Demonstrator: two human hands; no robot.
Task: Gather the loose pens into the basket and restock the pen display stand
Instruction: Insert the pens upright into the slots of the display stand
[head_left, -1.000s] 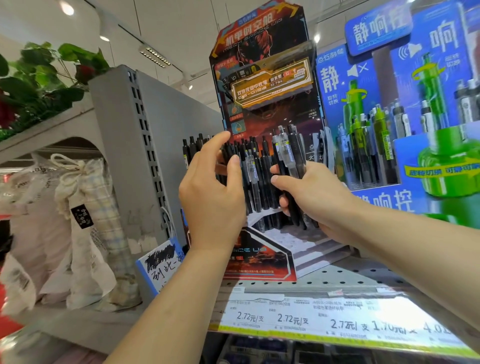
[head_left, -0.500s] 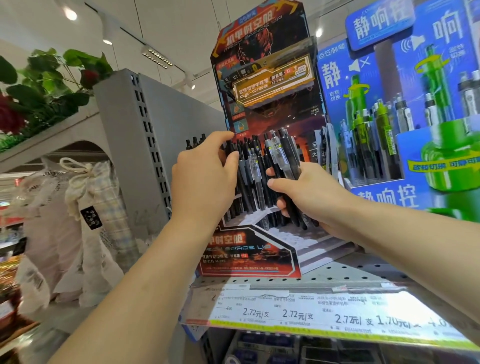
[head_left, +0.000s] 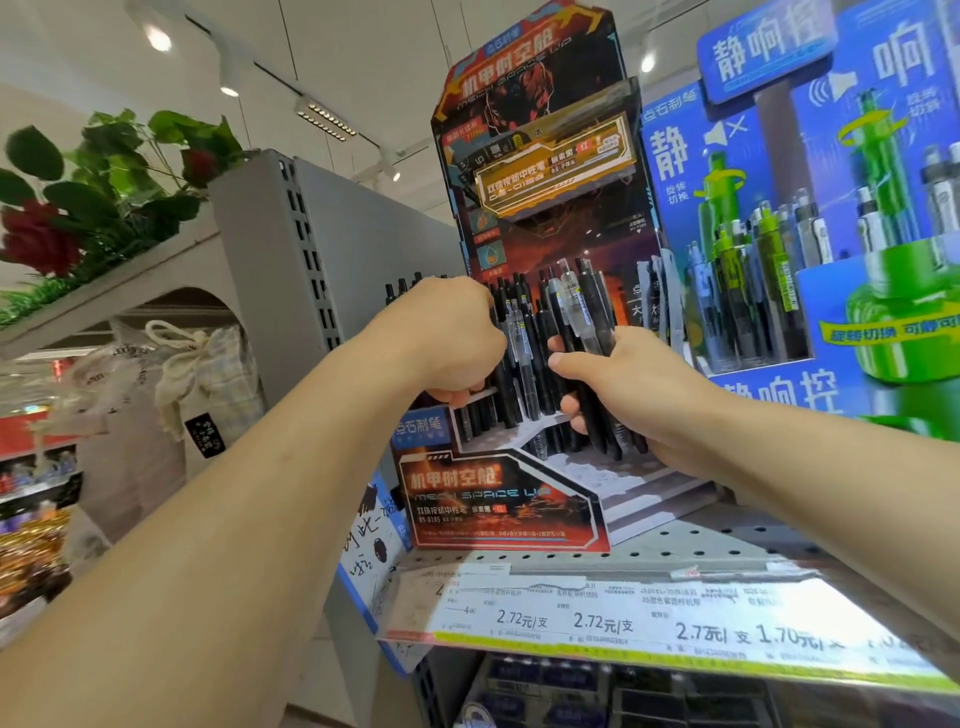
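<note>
- The right hand (head_left: 639, 395), right of centre, has its grip closed around a bundle of black pens (head_left: 587, 332), upright in front of the pen display stand (head_left: 519, 499).
- The left hand (head_left: 441, 338), centre frame, is curled closed over the standing pens in the stand (head_left: 519, 364).
- The stand sits on a perforated shelf (head_left: 675, 545).

The left hand (head_left: 447, 338) covers the upper barrels of the pens at the left edge of the pen display stand (head_left: 519, 499); only a few caps show above the knuckles. The right hand (head_left: 639, 395) hides the middle of its pen bundle (head_left: 582, 312). Fingertips of the left hand are out of sight. The blue display (head_left: 831, 208) is cut off by the right picture edge. Small print on the price strip (head_left: 623, 618) is blurred.
</note>
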